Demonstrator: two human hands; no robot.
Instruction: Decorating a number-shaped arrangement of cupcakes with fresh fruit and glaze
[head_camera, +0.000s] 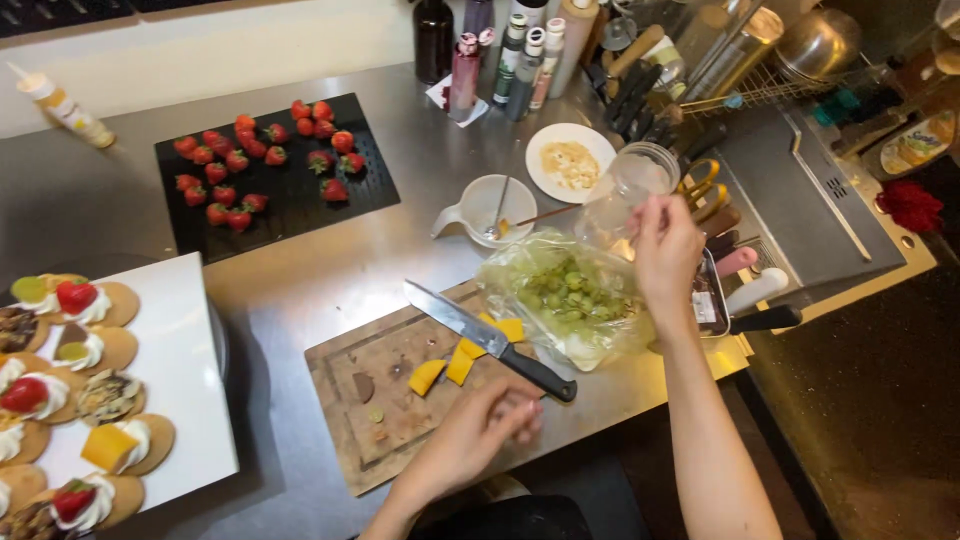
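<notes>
My left hand (480, 435) rests on the near edge of a wooden cutting board (385, 420), fingers curled, holding nothing that shows. A black-handled knife (490, 340) lies across the board beside several yellow-orange fruit pieces (460, 365). My right hand (665, 255) is raised over the far edge of a clear plastic bag of green grapes (570, 295), fingers pinched on the plastic.
A black tray of strawberries (265, 165) sits at the back. A white board with topped pancakes (95, 400) is at left. A white jug with a spoon (490, 210), a white plate (570, 160), a clear jar (630, 190), bottles (515, 60) and a metal container of tools (740, 290) crowd the right.
</notes>
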